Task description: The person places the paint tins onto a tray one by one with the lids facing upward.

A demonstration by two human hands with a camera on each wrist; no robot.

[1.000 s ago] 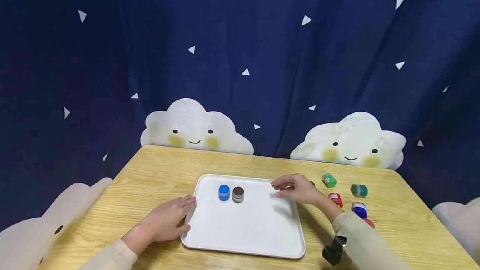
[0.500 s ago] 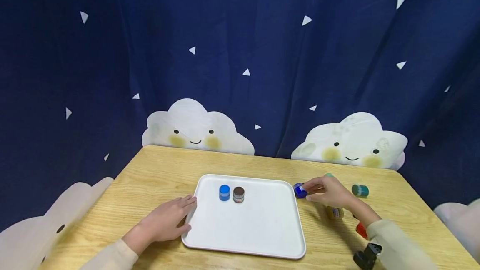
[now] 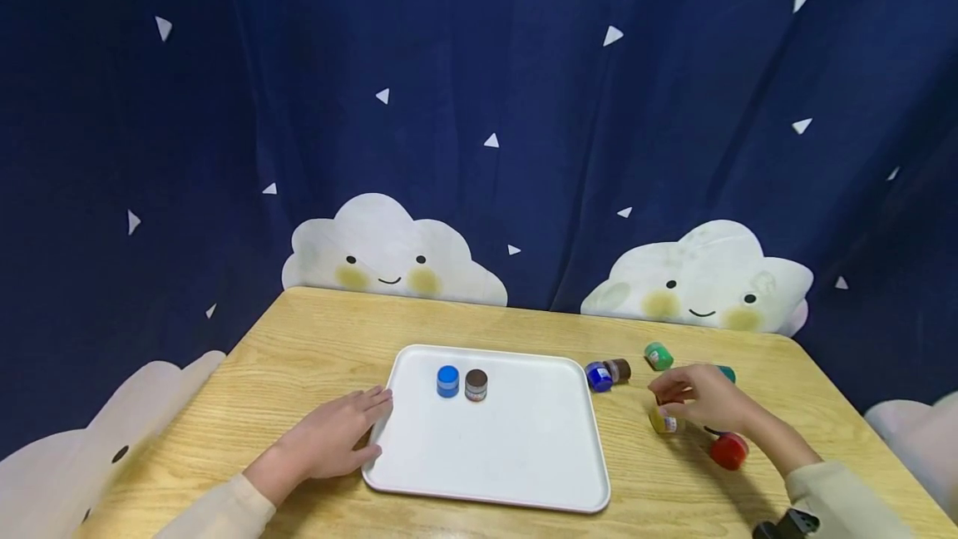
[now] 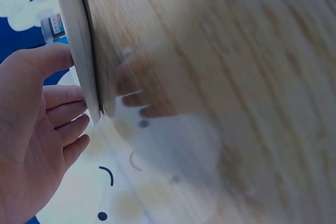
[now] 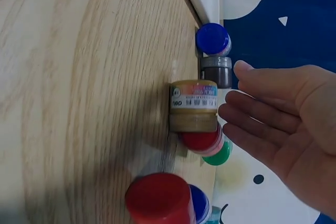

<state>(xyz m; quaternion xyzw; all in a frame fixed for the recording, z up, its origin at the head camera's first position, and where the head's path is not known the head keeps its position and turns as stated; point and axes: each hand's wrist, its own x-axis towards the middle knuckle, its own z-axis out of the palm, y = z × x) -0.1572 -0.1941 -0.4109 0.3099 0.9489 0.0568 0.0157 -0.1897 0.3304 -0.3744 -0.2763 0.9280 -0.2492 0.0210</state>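
Note:
My left hand (image 3: 329, 435) rests at the left rim of the white tray (image 3: 486, 464), fingers extended; in the left wrist view its fingertips meet the tray edge (image 4: 81, 45). On the tray stand a light blue paint jar (image 3: 447, 382) and a brown paint jar (image 3: 476, 385). To the tray's right, my right hand (image 3: 699, 398) hovers beside a gold-yellow paint jar (image 3: 664, 421), holding nothing. In the right wrist view, its relaxed fingers point toward this jar (image 5: 193, 106), which lies on its side. A red jar (image 5: 201, 141) shows partly behind it.
A dark blue jar (image 3: 599, 377) and a dark brown jar (image 3: 618, 370) lie at the tray's right edge. Farther right are a green jar (image 3: 658, 356), a partly hidden teal jar (image 3: 728, 373) and a red jar (image 3: 728, 450). A patterned curtain (image 3: 546, 106) hangs behind the table.
My right hand has moved right and toward me, from over the tray's right rim, past the dark blue jar, to the gold-yellow jar. My left hand has stayed put.

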